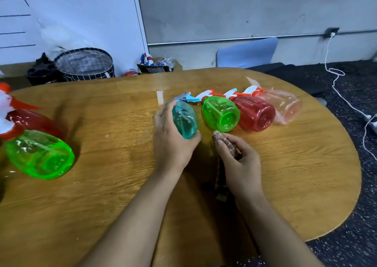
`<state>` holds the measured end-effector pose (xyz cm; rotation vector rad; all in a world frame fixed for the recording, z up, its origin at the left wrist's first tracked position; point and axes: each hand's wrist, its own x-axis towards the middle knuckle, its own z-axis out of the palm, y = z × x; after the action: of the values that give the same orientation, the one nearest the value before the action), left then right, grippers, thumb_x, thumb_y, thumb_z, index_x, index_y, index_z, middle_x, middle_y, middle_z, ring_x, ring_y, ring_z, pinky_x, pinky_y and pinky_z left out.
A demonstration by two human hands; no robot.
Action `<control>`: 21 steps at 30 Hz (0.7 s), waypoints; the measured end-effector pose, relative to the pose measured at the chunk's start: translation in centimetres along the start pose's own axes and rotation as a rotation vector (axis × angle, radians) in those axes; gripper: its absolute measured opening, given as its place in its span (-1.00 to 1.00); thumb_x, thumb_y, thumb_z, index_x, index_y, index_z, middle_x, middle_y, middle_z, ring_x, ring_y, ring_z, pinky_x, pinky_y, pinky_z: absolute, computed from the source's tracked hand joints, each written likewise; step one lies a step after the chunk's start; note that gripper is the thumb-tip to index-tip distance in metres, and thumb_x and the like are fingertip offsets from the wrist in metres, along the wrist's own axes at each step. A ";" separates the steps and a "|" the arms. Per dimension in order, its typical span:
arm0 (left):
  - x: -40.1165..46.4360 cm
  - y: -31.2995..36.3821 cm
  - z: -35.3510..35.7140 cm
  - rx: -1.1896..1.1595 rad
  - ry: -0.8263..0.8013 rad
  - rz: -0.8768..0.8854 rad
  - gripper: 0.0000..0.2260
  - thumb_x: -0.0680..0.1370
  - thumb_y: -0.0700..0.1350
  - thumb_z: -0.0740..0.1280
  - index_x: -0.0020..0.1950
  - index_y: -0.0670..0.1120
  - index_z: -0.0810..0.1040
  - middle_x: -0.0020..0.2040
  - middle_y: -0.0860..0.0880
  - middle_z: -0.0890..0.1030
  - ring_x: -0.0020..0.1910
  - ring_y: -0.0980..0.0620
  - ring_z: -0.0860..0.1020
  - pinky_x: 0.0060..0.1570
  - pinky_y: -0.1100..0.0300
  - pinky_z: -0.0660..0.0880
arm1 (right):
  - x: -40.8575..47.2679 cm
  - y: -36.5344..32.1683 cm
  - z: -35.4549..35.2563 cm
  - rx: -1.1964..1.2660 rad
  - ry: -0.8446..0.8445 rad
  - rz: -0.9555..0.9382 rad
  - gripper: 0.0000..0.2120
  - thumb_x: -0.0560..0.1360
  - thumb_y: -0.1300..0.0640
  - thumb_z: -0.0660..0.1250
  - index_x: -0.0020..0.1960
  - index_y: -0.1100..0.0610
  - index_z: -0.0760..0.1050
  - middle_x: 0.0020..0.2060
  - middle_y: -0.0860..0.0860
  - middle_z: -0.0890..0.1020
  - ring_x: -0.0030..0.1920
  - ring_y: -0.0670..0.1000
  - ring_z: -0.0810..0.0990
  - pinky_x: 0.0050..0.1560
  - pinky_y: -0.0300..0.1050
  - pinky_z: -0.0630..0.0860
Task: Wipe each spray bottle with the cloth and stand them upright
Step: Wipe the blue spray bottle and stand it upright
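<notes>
My left hand (170,142) grips a teal spray bottle (184,120) lying with its base towards me, at the left end of a row. Beside it lie a green bottle (221,113), a red bottle (255,112) and a pale pink bottle (282,106), all on their sides on the wooden table (114,195). My right hand (239,160) holds a bunched brownish cloth (223,142) just right of the teal bottle's base; part of the cloth hangs below the hand. At the far left lie another green bottle (39,154) and another red bottle (30,123).
The table's rounded edge curves off to the right above dark speckled floor. A checked basket (84,64) and packets (155,64) sit behind the table's far edge. A blue chair back (247,52) stands beyond, and a white cable (336,78) trails on the floor.
</notes>
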<state>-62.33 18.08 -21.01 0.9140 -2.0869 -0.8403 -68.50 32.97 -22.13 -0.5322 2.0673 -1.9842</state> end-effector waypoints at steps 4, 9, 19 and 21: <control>-1.6 0.2 -3.3 -0.217 -0.002 -0.079 -0.22 0.42 -0.04 0.65 0.57 0.13 0.37 0.44 0.04 0.37 0.34 0.15 0.44 0.12 0.58 0.33 | -1.6 -1.8 1.1 0.037 -0.067 0.029 -0.82 0.62 -0.01 0.43 0.20 -0.16 0.71 0.14 -0.14 0.72 0.21 -0.08 0.67 0.32 0.16 0.58; -2.5 3.6 -8.7 -0.901 0.047 -0.176 -0.22 0.36 -0.05 0.67 0.52 0.00 0.43 0.37 -0.05 0.64 0.33 0.00 0.64 0.29 0.13 0.60 | -3.7 -6.8 3.3 0.150 -0.116 -0.068 -0.77 0.65 0.07 0.41 0.27 -0.09 0.70 0.18 -0.08 0.72 0.23 -0.03 0.66 0.38 0.22 0.53; -6.0 10.6 -20.6 -1.231 -0.091 -0.087 -0.30 0.41 -0.12 0.54 0.53 -0.14 0.42 0.30 -0.19 0.68 0.18 -0.06 0.67 0.14 0.11 0.64 | -10.1 -19.1 5.4 0.334 -0.043 -0.347 -0.70 0.63 0.18 0.44 0.30 -0.07 0.68 0.21 0.03 0.67 0.27 -0.03 0.65 0.44 0.15 0.50; -7.3 11.7 -22.7 -1.229 -0.131 -0.032 -0.44 0.53 -0.22 0.43 0.51 0.04 0.43 0.30 -0.09 0.69 0.18 -0.04 0.68 0.06 0.09 0.67 | -11.7 -21.2 4.7 0.319 -0.072 -0.386 -0.69 0.65 0.22 0.40 0.33 -0.03 0.66 0.20 0.00 0.65 0.28 -0.08 0.64 0.45 0.10 0.51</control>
<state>-44.68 23.95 -2.11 0.1961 -1.2094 -1.8811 -53.78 33.07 -2.31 -0.9732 1.6510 -2.4016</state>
